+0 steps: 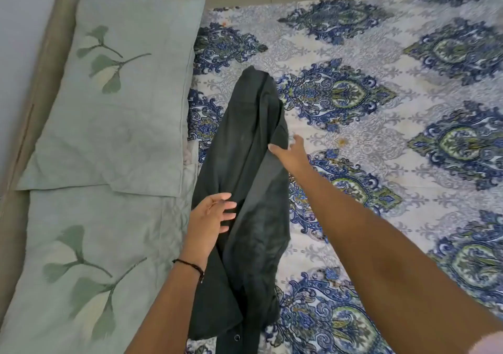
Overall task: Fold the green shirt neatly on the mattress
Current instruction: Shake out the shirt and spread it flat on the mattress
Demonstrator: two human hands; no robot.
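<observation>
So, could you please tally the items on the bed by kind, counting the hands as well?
Pillows: 2, the far pillow and the near pillow
Green shirt: 1
Patterned bedsheet: 1
Hands: 2, the left hand and the right hand
Wrist thread: 1
Total: 7

free: patterned sheet (381, 141) right of shirt (253, 190) | blocked: pillows (122, 108) left

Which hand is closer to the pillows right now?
Left. The left hand is at the shirt's edge beside the lower pillow; the right hand is at the shirt's far edge.
</observation>
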